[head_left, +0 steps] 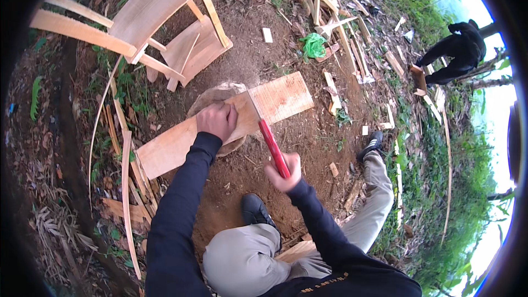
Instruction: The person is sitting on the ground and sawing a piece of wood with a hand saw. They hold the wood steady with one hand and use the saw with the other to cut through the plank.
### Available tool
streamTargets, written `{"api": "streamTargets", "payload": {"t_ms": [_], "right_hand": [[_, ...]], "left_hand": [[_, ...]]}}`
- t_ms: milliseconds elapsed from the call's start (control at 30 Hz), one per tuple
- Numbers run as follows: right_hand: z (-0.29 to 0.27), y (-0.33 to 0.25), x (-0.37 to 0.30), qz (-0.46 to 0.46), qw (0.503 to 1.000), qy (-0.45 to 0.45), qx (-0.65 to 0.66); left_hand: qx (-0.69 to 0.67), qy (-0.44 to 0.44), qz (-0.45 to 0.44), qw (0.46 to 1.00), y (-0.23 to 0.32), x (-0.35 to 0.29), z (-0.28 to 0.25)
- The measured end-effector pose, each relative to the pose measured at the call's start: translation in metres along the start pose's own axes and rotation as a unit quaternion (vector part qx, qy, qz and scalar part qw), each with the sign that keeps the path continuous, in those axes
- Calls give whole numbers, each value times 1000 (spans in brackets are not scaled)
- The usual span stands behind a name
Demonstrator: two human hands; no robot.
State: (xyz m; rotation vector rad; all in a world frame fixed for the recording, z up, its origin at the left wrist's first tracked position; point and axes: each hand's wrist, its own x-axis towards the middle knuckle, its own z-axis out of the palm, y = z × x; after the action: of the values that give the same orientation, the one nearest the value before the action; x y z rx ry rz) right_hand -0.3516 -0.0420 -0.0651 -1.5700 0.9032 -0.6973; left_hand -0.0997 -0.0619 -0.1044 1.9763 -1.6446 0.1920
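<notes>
A pale wooden plank (280, 98) lies slantwise across a tree stump (215, 94), both of its ends sticking out past the stump. My left hand (218, 121) is closed and pressed on the plank near its middle, by the far edge; its fingertips are hidden. In my right hand (284, 172) is the red handle of a hand saw (270, 142). The saw's thin blade reaches away from me and crosses the plank to the right of my left hand. Part of the blade is hard to make out against the wood.
A wooden chair (157, 5) stands at the far left. Offcuts, long strips and a green plastic bag (313, 45) litter the dirt at the far right. A person in dark clothes (459, 49) stands at the right. Thin wood strips (127, 192) lie along the left side.
</notes>
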Motion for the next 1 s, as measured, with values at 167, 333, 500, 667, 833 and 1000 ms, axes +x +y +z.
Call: {"api": "streamTargets", "payload": {"t_ms": [167,333,500,667,833,1000], "right_hand": [[-26,-5,-106,-54,997,-14,-53],[-4,15,5,-47,998,3,-40],[-26,5,-93,-85,996,-36,-18],[-2,21,-8,-57,998,7,-32],[-18,11,-83,-17,1000,-18,-4],[-5,18,-41,-92,995,-3,-41]], "left_hand": [[-23,20,19,999,-8,-4,-4],[-29,20,21,999,7,9,2],[-27,15,11,999,-15,-6,-6],[-31,7,5,999,6,2,7],[-12,16,4,1000,-14,-5,-1],[-6,7,1,1000,-10,-2,-1]]}}
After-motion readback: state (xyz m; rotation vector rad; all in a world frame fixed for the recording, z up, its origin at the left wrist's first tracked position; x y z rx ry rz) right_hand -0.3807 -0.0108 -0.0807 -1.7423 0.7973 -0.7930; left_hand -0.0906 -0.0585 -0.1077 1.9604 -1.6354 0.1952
